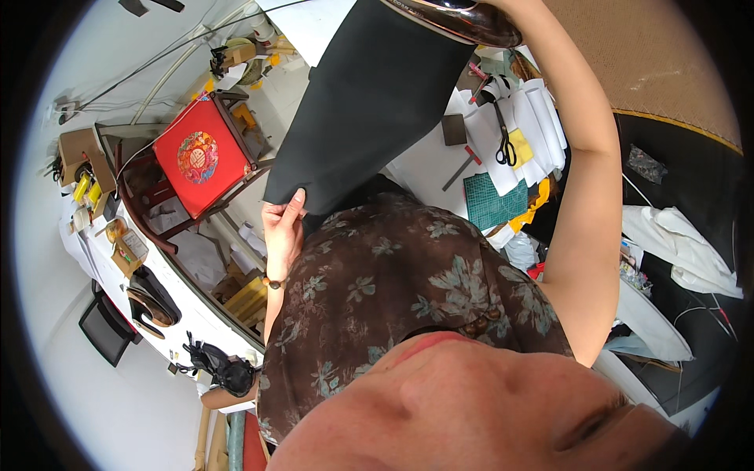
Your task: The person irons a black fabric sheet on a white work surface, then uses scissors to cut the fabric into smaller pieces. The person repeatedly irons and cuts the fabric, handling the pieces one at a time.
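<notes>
A: Quick one. Where's the work on your feed?

B: I have the black cloth (377, 106) mid-view, running from the far edge down to near left. The iron (463, 23) is at its far right end. I can't tell from here whether the plate presses down.

A: How would you do this step well?

B: Looks like pressing to me. I'd draw the cloth flat and lightly taut from the near left corner, leave no fold under the plate, and glide the iron instead of shoving it. Bare fingers well apart from the plate; I'd assume it's hot.

A: Grips, fast?

B: Left hand (286, 226): narrow pinch on the cloth's near left corner, thumb on top, other fingers curled below. Right hand (509, 6): far right, up at the iron, but the picture's top edge cuts it off, so I can't tell how closed it is.

A: Anything nearby to log?

B: Right of the cloth I see scissors (503, 137), papers (542, 118) and a green mat (495, 199). Left, a red chair (200, 153). I'd mind the cloth's right side so it doesn't drag those papers.
</notes>
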`<state>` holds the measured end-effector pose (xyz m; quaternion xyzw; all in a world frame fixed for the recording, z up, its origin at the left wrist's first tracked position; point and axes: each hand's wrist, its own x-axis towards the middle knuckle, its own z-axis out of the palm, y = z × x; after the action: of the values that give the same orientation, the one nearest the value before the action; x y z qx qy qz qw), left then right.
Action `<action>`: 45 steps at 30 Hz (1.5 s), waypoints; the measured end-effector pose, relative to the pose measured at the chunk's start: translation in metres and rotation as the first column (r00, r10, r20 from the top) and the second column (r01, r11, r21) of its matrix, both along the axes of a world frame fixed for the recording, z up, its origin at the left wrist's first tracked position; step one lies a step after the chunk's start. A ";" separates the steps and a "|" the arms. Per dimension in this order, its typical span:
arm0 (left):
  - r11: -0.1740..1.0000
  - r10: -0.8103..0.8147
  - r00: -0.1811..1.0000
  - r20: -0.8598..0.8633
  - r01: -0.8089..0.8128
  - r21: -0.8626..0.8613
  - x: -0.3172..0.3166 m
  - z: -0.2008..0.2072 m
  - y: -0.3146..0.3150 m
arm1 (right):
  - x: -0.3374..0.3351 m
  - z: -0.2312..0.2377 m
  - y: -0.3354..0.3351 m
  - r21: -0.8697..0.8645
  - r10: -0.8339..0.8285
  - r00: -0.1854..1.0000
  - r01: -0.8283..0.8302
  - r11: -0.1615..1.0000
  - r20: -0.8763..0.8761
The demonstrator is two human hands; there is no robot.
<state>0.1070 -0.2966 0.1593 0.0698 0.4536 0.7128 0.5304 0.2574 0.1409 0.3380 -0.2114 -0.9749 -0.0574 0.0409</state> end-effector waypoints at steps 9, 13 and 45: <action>0.912 -0.311 0.756 0.576 0.067 0.404 -0.030 -0.076 0.025 | 0.001 0.001 -0.004 0.013 0.006 1.000 -0.006 1.000 -0.021; 0.969 -0.247 0.948 -0.201 0.237 -0.072 -0.047 -0.183 0.101 | -0.009 0.003 -0.007 0.047 0.032 0.999 -0.032 0.998 -0.004; 0.894 -0.221 0.444 -0.868 0.448 0.002 -0.067 -0.120 0.214 | 0.002 0.007 -0.024 -0.140 -0.052 0.996 0.042 0.989 -0.068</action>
<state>0.0399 -0.0831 0.0395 0.5585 0.5442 0.5133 0.3584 0.2592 0.1167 0.3452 -0.2383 -0.9692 0.0171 0.0596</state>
